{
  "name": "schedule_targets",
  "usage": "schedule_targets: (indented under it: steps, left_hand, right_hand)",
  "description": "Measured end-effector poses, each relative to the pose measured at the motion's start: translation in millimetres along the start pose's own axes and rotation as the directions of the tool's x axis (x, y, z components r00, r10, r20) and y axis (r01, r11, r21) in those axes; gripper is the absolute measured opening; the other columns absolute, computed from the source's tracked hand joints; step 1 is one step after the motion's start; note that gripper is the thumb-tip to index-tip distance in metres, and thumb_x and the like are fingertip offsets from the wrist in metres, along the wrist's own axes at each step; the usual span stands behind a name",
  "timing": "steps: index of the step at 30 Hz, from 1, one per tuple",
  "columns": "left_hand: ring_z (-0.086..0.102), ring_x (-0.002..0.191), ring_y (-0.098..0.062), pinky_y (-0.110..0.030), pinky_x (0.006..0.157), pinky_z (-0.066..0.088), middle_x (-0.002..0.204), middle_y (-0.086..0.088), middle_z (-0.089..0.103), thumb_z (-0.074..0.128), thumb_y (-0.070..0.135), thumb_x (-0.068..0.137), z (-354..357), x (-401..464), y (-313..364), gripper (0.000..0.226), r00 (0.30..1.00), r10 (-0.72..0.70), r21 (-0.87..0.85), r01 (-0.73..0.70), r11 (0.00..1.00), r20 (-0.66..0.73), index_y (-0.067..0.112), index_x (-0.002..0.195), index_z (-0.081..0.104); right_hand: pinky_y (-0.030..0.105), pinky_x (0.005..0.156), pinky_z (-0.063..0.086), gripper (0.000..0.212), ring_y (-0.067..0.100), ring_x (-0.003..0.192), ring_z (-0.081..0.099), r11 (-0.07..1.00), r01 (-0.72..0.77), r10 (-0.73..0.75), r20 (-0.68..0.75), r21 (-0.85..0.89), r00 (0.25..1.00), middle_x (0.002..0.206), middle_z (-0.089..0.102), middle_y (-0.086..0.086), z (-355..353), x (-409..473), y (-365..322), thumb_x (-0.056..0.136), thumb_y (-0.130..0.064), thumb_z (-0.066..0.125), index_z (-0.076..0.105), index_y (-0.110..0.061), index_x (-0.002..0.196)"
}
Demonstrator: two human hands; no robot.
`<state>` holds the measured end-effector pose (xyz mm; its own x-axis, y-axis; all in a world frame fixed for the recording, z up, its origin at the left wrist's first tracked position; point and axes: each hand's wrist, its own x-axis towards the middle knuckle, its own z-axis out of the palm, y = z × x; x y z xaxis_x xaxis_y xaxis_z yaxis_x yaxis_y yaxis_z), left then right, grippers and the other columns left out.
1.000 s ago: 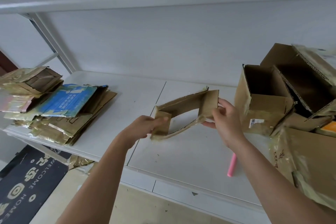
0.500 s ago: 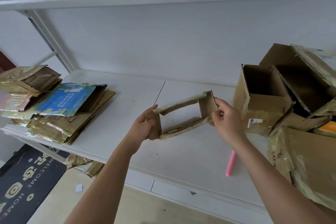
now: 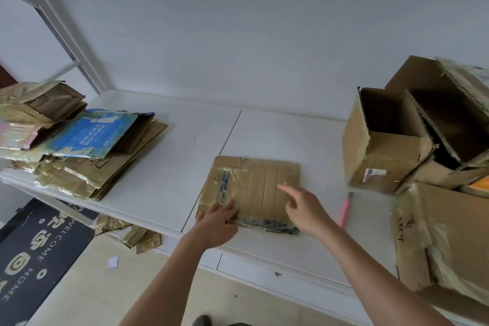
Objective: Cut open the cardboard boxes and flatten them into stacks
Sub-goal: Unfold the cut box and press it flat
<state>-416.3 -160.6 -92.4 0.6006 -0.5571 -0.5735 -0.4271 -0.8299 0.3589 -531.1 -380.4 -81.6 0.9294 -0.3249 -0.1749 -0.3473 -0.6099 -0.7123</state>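
Observation:
A flattened brown cardboard box (image 3: 254,182) with clear tape lies flat on the white table (image 3: 164,182) near its front edge. My left hand (image 3: 218,219) rests on the box's near left corner, fingers spread over it. My right hand (image 3: 304,206) hovers over the box's near right part with the fingers straight and holds nothing. A pink box cutter (image 3: 345,210) lies on the table just right of my right hand. A stack of flattened boxes (image 3: 79,151), one of them blue, sits at the table's left end.
Open unflattened cardboard boxes (image 3: 389,140) crowd the right end of the table, with a large one (image 3: 447,246) at the near right. Cardboard scraps (image 3: 129,233) lie on the floor under the table by a dark welcome mat (image 3: 39,251). A wall stands behind.
Both hands held the box up as an open sleeve; it has since collapsed flat and now lies on the table, with my left hand on it and my right hand off it.

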Motion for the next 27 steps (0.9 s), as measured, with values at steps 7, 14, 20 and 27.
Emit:
schedule_targets:
  steps: [7, 14, 20, 27]
  left_hand:
    - [0.057, 0.106, -0.024, -0.039, 0.088, 0.052, 0.113, 0.003, 0.06, 0.064, 0.024, 0.084, -17.8, 14.8, -0.7, 0.031, 0.862, -0.21, -0.235, 0.11, 0.966, -0.46, 0.024, 0.115, 0.064]
    - [0.051, 0.112, -0.033, -0.042, 0.096, 0.047, 0.12, -0.014, 0.053, 0.063, 0.042, 0.09, -35.6, 40.2, -15.1, 0.044, 0.791, -0.491, -0.479, 0.293, 0.827, -0.365, 0.006, 0.113, 0.058]
    - [0.065, 0.082, -0.027, -0.038, 0.069, 0.058, 0.098, -0.012, 0.067, 0.075, 0.016, 0.082, -64.2, 26.8, -10.4, 0.021, 0.859, -0.428, -0.786, 0.05, 0.617, -0.281, 0.011, 0.09, 0.056]
    - [0.057, 0.074, -0.019, -0.031, 0.055, 0.046, 0.089, -0.005, 0.062, 0.069, 0.015, 0.09, -109.3, -6.8, -27.5, 0.022, 0.75, -0.593, -0.956, -0.208, 0.209, -0.293, 0.015, 0.083, 0.048]
  right_hand:
    - [0.03, 0.12, 0.013, 0.05, 0.011, 0.151, -0.004, 0.963, 0.014, 0.048, 0.221, -0.269, 0.974, 0.165, -0.001, -0.005, 30.5, 5.3, 15.7, 0.104, -0.024, 0.043, 0.031, -0.024, 0.153]
    - [0.029, 0.12, 0.015, 0.051, 0.01, 0.151, -0.005, 0.959, 0.035, 0.019, 0.188, -0.28, 0.982, 0.164, 0.0, -0.007, 37.3, 5.9, 22.9, 0.103, -0.021, 0.045, 0.032, -0.024, 0.152]
    - [0.034, 0.121, 0.017, 0.049, 0.016, 0.152, 0.004, 0.958, -0.035, 0.088, 0.175, -0.284, 0.981, 0.165, 0.005, -0.003, 31.4, 9.2, 14.1, 0.101, -0.024, 0.048, 0.038, -0.025, 0.149]
    - [0.05, 0.112, 0.025, 0.069, 0.039, 0.146, 0.015, 0.944, -0.214, 0.29, -0.32, 0.252, 0.902, 0.162, 0.003, 0.017, 53.9, 26.9, -70.4, 0.096, -0.04, 0.056, 0.019, -0.027, 0.154]
